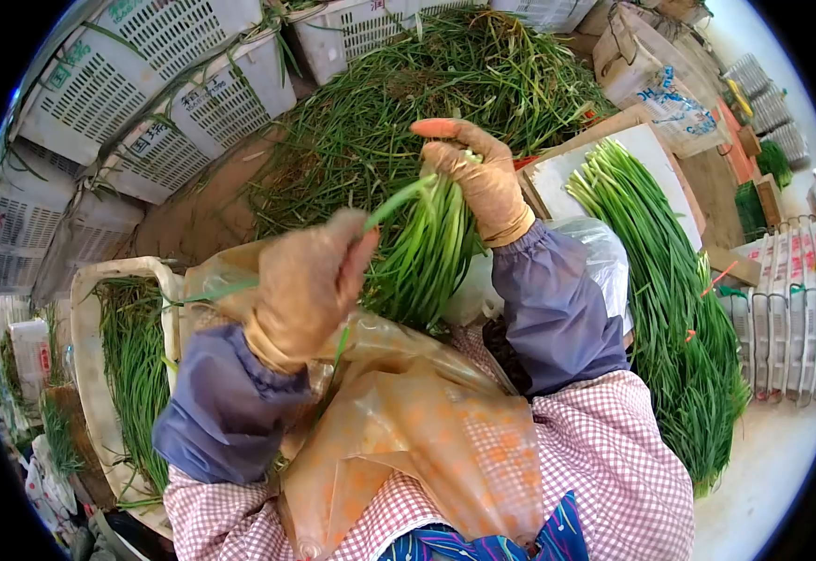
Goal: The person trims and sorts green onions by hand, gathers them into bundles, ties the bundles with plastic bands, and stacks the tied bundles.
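Note:
My right hand point(483, 182), in a tan glove, is wrapped round the pale stem ends of a bunch of garlic chives point(431, 248), whose green leaves hang down over my lap. Left of it, my left hand point(310, 285), also gloved and smeared by motion, is closed on a long green chive leaf point(397, 201). That leaf stretches from the bunch to my left fingers, and a blurred green end trails out beyond them. Under both hands lies a yellowish plastic apron point(408, 402).
A heap of loose chive leaves point(445, 84) covers the ground ahead. To the right, a large pile of trimmed chives point(651, 290) lies by a white board point(656, 154). A white crate point(85, 365) of chives stands left. White slatted crates point(212, 103) line the back left.

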Demonstrator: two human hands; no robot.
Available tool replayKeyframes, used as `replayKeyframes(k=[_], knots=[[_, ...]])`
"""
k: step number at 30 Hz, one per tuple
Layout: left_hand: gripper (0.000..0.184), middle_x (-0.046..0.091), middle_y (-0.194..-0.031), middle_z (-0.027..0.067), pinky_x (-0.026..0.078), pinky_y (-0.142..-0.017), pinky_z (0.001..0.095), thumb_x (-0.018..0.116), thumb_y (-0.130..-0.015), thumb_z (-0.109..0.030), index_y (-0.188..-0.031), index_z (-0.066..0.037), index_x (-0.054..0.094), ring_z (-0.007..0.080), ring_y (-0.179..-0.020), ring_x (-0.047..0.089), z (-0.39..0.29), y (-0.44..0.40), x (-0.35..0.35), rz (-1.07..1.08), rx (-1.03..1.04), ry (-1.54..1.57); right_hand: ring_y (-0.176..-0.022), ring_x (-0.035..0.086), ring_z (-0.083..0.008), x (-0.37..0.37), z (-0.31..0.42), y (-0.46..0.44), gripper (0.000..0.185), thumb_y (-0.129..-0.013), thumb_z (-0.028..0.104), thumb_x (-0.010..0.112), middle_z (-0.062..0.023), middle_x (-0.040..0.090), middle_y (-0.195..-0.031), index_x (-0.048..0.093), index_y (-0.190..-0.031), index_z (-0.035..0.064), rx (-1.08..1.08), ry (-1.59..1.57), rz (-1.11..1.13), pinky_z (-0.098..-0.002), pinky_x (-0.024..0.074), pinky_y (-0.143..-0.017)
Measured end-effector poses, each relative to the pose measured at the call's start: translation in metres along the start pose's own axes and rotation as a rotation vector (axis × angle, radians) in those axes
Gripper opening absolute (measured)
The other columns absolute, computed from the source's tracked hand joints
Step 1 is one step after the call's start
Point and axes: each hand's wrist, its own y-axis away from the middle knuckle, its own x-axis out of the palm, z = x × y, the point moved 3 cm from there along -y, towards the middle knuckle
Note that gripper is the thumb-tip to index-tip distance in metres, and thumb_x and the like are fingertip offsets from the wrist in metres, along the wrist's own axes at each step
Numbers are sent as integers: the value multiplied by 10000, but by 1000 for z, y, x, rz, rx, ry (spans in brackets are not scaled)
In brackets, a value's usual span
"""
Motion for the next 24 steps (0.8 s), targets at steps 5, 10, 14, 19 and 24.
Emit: replayKeyframes(k=[5, 10, 14, 19, 24], knots=[[179, 537, -583, 111, 390, -468, 343, 512, -913, -198, -933, -48, 608, 245, -498, 521, 28, 36, 24, -196, -25, 254, -562, 569, -117, -37, 17, -12, 86, -780, 34, 665, -36, 602, -682, 642, -863, 25, -216, 38, -380, -244, 485, -508], [371, 591, -791, 73, 431, -586, 289, 615, -865, -300, -1104, -18, 582, 164, -652, 529, 99, 17, -56, -368, -438, 520, -574, 579, -136, -33, 37, -10, 105, -805, 46, 656, -56, 605, -692, 626, -897, 7, -275, 8, -348, -250, 488, -522], [780, 490, -1195, 171, 382, -934, 376, 725, -752, -355, -1324, 19, 348, 248, -1082, 483, 47, -20, -49, -201, 99, -266, -575, 584, -136, -8, 39, -12, 107, -814, 60, 652, -59, 603, -685, 622, -901, 6, -200, -6, -234, -253, 487, -522], [965, 435, -1304, 169, 320, -1040, 344, 824, -621, -320, -1354, 20, 296, 256, -1212, 417, -11, -53, 30, 190, 34, 782, -569, 578, -119, 30, 38, -7, 98, -797, 67, 667, -43, 599, -668, 618, -864, 15, -82, -135, -88, -233, 483, -523], [693, 574, -1098, 47, 445, -880, 295, 839, -584, -166, -1171, -30, 495, 173, -1003, 548, 0, -59, 56, 133, 22, 1228, -600, 561, -102, 60, 44, -7, 111, -793, 82, 674, -35, 601, -708, 623, -876, 29, -166, 112, -109, -228, 479, -550]])
